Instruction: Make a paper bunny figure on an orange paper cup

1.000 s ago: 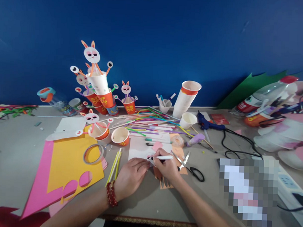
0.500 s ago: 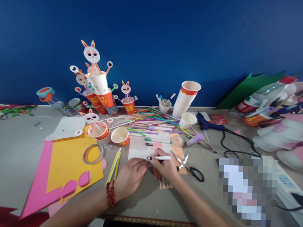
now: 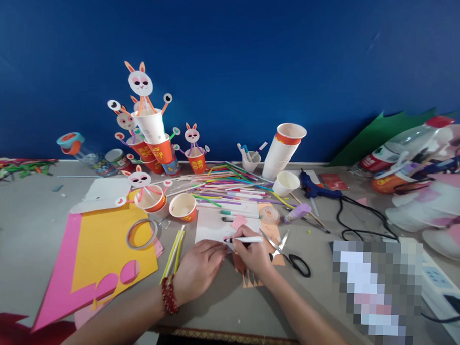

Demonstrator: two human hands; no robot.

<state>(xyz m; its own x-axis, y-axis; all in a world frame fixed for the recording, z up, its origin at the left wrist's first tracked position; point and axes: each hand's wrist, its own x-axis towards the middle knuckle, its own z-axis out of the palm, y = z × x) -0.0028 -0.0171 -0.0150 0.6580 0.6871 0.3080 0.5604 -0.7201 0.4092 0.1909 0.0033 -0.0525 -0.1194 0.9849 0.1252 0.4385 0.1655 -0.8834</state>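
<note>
My right hand (image 3: pixel 251 256) pinches a white marker (image 3: pixel 246 239) whose dark tip points left onto a small paper piece at the near edge of a white sheet (image 3: pixel 213 227). My left hand (image 3: pixel 198 269), with a red bead bracelet on its wrist, rests fingers-down on that small piece beside the marker tip; the piece itself is mostly hidden. An orange paper cut-out (image 3: pixel 249 279) pokes out under my right hand. Black-handled scissors (image 3: pixel 291 257) lie just right of it.
Yellow and pink card (image 3: pixel 98 258) with a tape ring (image 3: pixel 142 234) lie at the left. Bunny paper-cup figures (image 3: pixel 152 134), loose cups, a cup stack (image 3: pixel 283 149) and many coloured straws (image 3: pixel 229 187) fill the back. A blue glue gun (image 3: pixel 316 188) with black cable sits right.
</note>
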